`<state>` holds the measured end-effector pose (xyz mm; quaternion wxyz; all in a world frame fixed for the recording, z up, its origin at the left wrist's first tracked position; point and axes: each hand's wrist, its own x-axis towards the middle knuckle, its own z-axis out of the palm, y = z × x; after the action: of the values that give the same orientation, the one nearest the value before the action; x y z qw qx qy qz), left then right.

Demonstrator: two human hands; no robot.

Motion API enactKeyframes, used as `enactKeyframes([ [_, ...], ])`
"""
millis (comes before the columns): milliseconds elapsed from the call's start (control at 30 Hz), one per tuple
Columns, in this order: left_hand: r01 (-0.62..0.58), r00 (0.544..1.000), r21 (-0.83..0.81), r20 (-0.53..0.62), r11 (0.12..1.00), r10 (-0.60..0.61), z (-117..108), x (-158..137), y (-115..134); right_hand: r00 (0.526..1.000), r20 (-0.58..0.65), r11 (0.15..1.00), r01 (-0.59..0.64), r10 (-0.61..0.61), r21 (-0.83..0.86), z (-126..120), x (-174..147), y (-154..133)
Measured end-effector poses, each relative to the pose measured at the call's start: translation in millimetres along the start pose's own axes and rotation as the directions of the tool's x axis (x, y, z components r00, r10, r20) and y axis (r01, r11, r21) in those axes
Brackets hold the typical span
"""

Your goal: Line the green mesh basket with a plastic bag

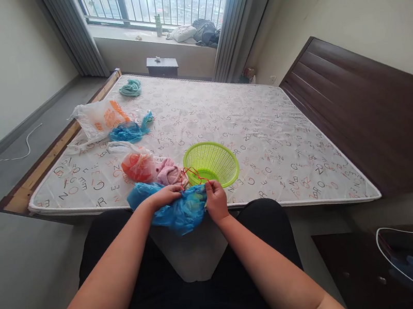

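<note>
Between my hands, at the near edge of the mattress, hangs a blue plastic bag (184,214) with something pale green showing through it. My left hand (166,196) is closed on its upper left side. The fingers of my right hand (215,197) pinch its upper right edge. A thin red string (195,173) loops up from the bag's top, over the rim of a lime green plastic basket (217,160) just beyond. Left of the basket lie a pink knitted piece (168,171) and a clear bag with something orange-red (140,166) inside.
Farther back on the letter-printed mattress (257,130) are another blue bag (126,132), a white bag with orange print (101,118) and a teal cloth bundle (130,88). A dark headboard (368,113) stands right; a nightstand (349,262) with a white cable is at lower right.
</note>
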<state>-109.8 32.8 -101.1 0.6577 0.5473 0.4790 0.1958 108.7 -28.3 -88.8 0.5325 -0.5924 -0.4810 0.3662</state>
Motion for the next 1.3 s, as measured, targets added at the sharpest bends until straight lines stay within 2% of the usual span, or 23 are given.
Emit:
enactKeyframes([
  [67,-0.06,0.977,0.01,-0.205,0.998,0.061,-11,3,0,0.999,0.0,0.995,-0.047,0.047,0.093,-3,0,-5],
  [100,-0.077,0.943,0.016,-0.324,0.997,0.078,-18,5,0,0.997,-0.003,0.987,-0.07,0.071,0.147,-6,1,-8],
  [133,-0.086,0.893,0.012,-0.442,0.996,0.082,-26,6,-1,0.996,-0.011,0.977,-0.081,0.085,0.195,-8,1,-12],
  [200,-0.1,0.766,-0.047,-0.641,0.994,0.047,-39,8,-2,0.996,-0.033,0.965,-0.072,0.083,0.252,-14,3,-17],
  [267,-0.122,0.662,-0.157,-0.749,0.98,-0.037,-49,7,-3,0.996,-0.043,0.959,-0.058,0.073,0.276,-20,4,-19],
  [300,-0.134,0.638,-0.214,-0.766,0.968,-0.081,-53,6,-3,0.997,-0.038,0.959,-0.056,0.069,0.28,-23,5,-20],
  [333,-0.145,0.635,-0.264,-0.764,0.953,-0.115,-55,5,-2,0.998,-0.027,0.959,-0.053,0.063,0.277,-26,5,-19],
  [400,-0.169,0.676,-0.328,-0.725,0.93,-0.133,-56,2,1,0.999,0.022,0.968,-0.038,0.034,0.247,-29,6,-18],
  [467,-0.185,0.747,-0.35,-0.658,0.918,-0.101,-55,-3,6,0.997,0.076,0.978,-0.009,-0.008,0.209,-31,5,-18],
  [567,-0.159,0.84,-0.364,-0.539,0.918,-0.069,-51,-9,12,0.999,0.028,0.969,0.028,-0.035,0.244,-32,4,-24],
  [633,-0.12,0.875,-0.372,-0.478,0.921,-0.079,-48,-13,14,0.998,-0.048,0.952,0.051,-0.038,0.303,-33,4,-30],
  [700,-0.094,0.9,-0.38,-0.427,0.92,-0.085,-46,-15,15,0.996,-0.071,0.941,0.075,-0.054,0.329,-35,4,-34],
  [833,-0.067,0.958,-0.448,-0.278,0.892,-0.068,-43,-19,17,0.987,-0.107,0.96,0.139,-0.116,0.241,-37,5,-31],
  [933,-0.045,0.982,-0.502,-0.18,0.864,-0.054,-41,-22,22,0.981,-0.09,0.979,0.181,-0.173,0.089,-37,3,-27],
  [1000,-0.042,0.988,-0.515,-0.149,0.856,-0.041,-40,-25,27,0.956,-0.067,0.959,0.282,-0.284,-0.037,-37,-1,-28],
  [1100,-0.033,0.991,-0.525,-0.126,0.85,-0.04,-37,-30,33,0.852,-0.05,0.835,0.497,-0.522,-0.236,-36,-12,-36],
  [1133,-0.031,0.991,-0.531,-0.125,0.847,-0.041,-36,-32,34,0.82,0.002,0.788,0.552,-0.573,-0.275,-34,-18,-39],
  [1200,-0.042,0.987,-0.536,-0.156,0.843,-0.049,-31,-34,38,0.789,0.177,0.741,0.614,-0.589,-0.271,-26,-28,-42],
  [1300,-0.072,0.967,-0.477,-0.249,0.876,-0.057,-16,-37,46,0.771,0.409,0.783,0.595,-0.489,-0.185,-7,-38,-36],
])
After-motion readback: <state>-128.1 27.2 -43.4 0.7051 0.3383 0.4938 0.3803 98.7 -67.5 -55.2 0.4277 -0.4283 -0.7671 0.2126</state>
